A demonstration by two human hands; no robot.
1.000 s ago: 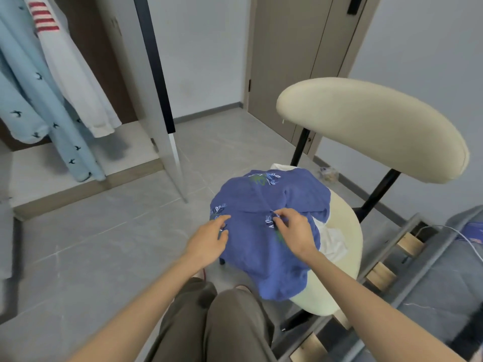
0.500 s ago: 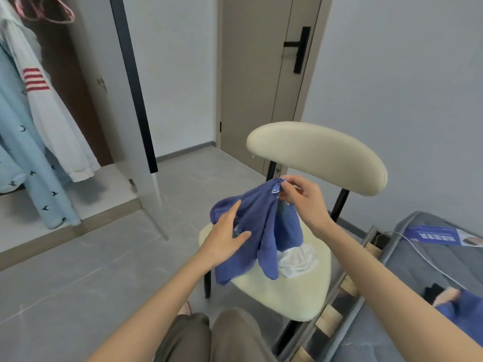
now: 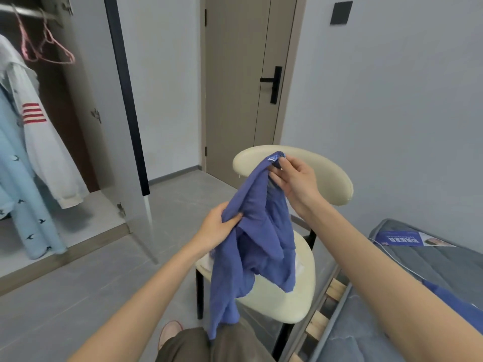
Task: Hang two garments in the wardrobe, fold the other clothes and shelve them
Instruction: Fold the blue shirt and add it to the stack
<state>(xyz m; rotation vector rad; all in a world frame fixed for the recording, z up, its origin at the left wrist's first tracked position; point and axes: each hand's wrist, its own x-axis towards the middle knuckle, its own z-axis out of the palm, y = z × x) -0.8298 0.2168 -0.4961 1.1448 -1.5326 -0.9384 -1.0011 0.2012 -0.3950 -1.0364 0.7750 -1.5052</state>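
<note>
Lifting blue garment (image 3: 258, 226) higher above chair (image 3: 326, 176) | right hand (image 3: 295, 178) pinches its top | left hand (image 3: 217, 228) grips its side

Blue garment (image 3: 253, 231): soft, matt woven cloth, crinkled all over. Behind it the chair (image 3: 326, 176), cream padding smooth with a faint sheen, on matt black legs. Smooth grey floor tiles (image 3: 78, 296); on the right, a quilted grey cloth mattress (image 3: 431, 270) over bare wooden slats (image 3: 317, 323).

item count by kind, single frame
hanging garments: 2, a light blue shirt (image 3: 24, 205) and a white jacket (image 3: 45, 155); blue garment (image 3: 252, 244), held: 1; left hand (image 3: 217, 228) plus right hand (image 3: 294, 178): 2; chair (image 3: 285, 299): 1; door (image 3: 235, 87): 1; pink hangers (image 3: 44, 49): count unclear.
</note>
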